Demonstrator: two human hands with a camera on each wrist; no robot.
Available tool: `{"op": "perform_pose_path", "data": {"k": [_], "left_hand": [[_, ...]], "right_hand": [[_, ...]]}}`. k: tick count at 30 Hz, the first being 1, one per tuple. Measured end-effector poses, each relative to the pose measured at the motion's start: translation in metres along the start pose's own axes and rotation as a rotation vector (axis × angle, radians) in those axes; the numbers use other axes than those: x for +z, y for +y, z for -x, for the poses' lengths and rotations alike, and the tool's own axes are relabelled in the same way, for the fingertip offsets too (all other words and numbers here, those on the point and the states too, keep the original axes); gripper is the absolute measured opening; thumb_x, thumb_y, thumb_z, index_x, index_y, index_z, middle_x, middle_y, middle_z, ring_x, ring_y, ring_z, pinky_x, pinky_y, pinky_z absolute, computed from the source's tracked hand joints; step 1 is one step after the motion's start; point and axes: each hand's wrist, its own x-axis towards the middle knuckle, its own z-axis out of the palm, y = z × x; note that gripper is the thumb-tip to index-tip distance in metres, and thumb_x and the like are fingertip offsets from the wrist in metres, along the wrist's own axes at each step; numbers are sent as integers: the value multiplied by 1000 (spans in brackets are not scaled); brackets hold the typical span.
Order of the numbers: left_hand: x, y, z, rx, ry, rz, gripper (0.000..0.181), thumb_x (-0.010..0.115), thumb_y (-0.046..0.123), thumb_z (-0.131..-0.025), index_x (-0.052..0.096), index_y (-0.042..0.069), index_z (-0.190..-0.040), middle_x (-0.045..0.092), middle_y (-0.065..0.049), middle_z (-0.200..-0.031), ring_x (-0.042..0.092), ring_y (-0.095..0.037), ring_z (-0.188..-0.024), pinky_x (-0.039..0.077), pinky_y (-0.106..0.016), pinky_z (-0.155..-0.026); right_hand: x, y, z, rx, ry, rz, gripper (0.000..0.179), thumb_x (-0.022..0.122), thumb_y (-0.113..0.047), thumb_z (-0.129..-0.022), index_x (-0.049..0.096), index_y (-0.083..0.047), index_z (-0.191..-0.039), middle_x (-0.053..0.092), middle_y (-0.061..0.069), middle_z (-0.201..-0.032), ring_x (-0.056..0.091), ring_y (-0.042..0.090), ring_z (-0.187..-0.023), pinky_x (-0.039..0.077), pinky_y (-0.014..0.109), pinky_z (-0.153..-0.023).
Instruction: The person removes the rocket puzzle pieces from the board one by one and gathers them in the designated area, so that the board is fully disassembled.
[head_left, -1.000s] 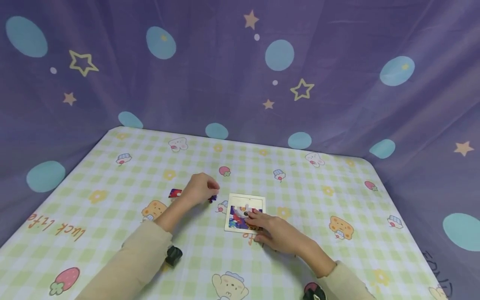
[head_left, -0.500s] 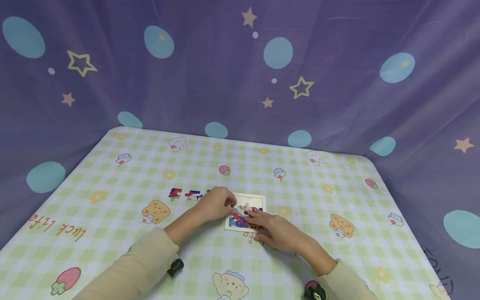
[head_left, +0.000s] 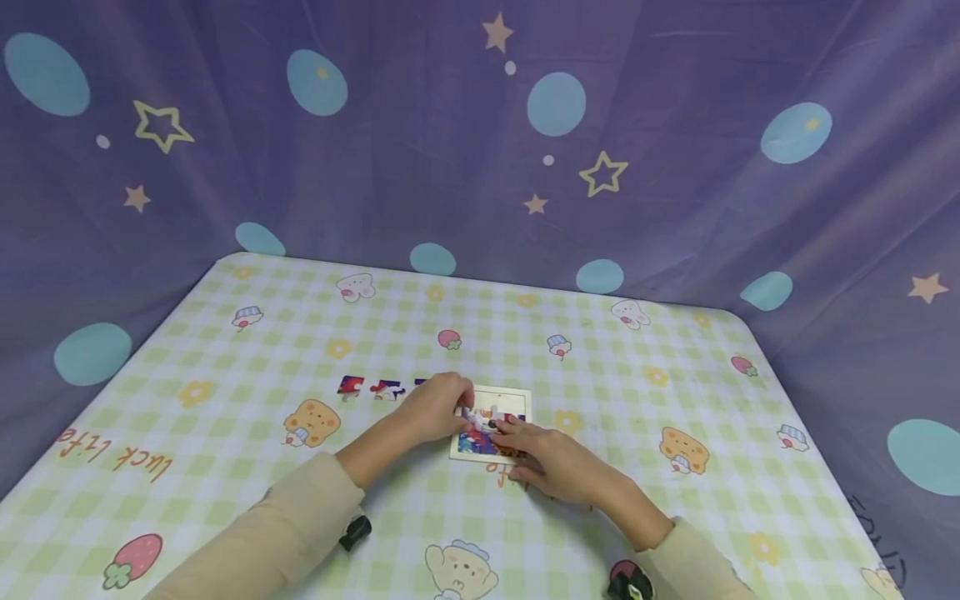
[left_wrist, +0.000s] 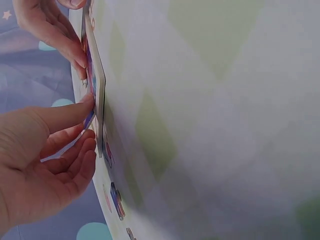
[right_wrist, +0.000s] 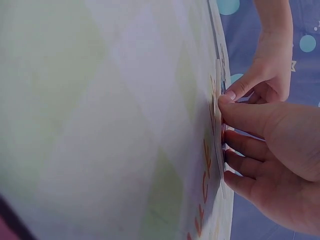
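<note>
Clock as the head view saw it: centre on the tray, 12 away from the person.

Tray (head_left: 510, 403): pale, shallow, flat on the desk (head_left: 558, 558). Set pieces (head_left: 480, 444) filled its 6 o'clock part; bare floor showed toward 12.

Left hand (head_left: 435, 408): at 9, thumb and fingers pinching the held piece (left_wrist: 89, 120), which sat tilted at the tray's edge. Whether any of it was seated could not be told.

Right hand (head_left: 562, 467): at 4, fingers laid over the set pieces, thumb at the rim.

Risks, as judged: a tilted piece pushed down might have caught on the rim or ridden up on a neighbour's tab; sideways pressure might have shifted the set pieces or, had the right hand eased off, slid the tray.

Loose pieces (head_left: 387, 390): three visible in a row between 9 and 10, apart from the tray, the nearest partly hidden by the left hand.

Obstructions: left hand across the 9 o'clock edge; right hand over the 4 o'clock corner.

Surroundings: dark wrist devices (head_left: 356, 533) by both sleeves (head_left: 262, 533); purple curtain (head_left: 420, 167) beyond the desk at 12.
</note>
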Motion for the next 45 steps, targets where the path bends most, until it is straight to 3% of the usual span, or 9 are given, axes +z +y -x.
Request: {"op": "perform_pose_path", "data": {"k": [9, 19, 27, 38, 45], "left_hand": [[0, 1, 2, 35, -1, 138, 23, 78, 2, -75, 57, 9, -83, 57, -3, -74, 48, -10, -65, 39, -21, -59], [4, -6, 2, 107, -25, 236, 26, 70, -8, -75, 59, 8, -94, 59, -1, -79, 48, -8, -63, 39, -18, -59], [4, -9, 1, 156, -21, 224, 19, 69, -7, -76, 62, 6, -88, 62, -4, -78, 49, -7, -64, 42, -17, -59], [2, -4, 3, 148, -2, 177, 18, 71, -7, -76, 63, 7, -84, 61, -1, -74, 50, -8, -63, 43, -18, -59], [4, 1, 7, 201, 51, 28, 18, 72, -2, -77, 60, 11, -80, 61, 2, -71, 51, -9, -66, 44, -22, -62]], "right_hand": [[0, 1, 0, -8, 0, 13, 48, 61, -21, -94, 51, -10, -139, 42, 9, -151, 39, 27, -141, 41, 44, -109], [0, 1, 0, -5, -5, 9, 48, 61, -22, -94, 51, -10, -139, 42, 8, -151, 38, 26, -142, 40, 44, -110], [0, 0, 0, -8, 0, 7, 48, 62, -23, -93, 51, -9, -138, 43, 9, -151, 40, 27, -141, 41, 44, -108], [2, 2, 0, -12, 8, 5, 48, 62, -23, -93, 51, -10, -139, 43, 8, -151, 39, 26, -141, 41, 43, -109], [2, 1, 0, -8, 8, -5, 49, 62, -21, -93, 50, -10, -139, 42, 9, -151, 39, 26, -142, 41, 43, -109]]}}
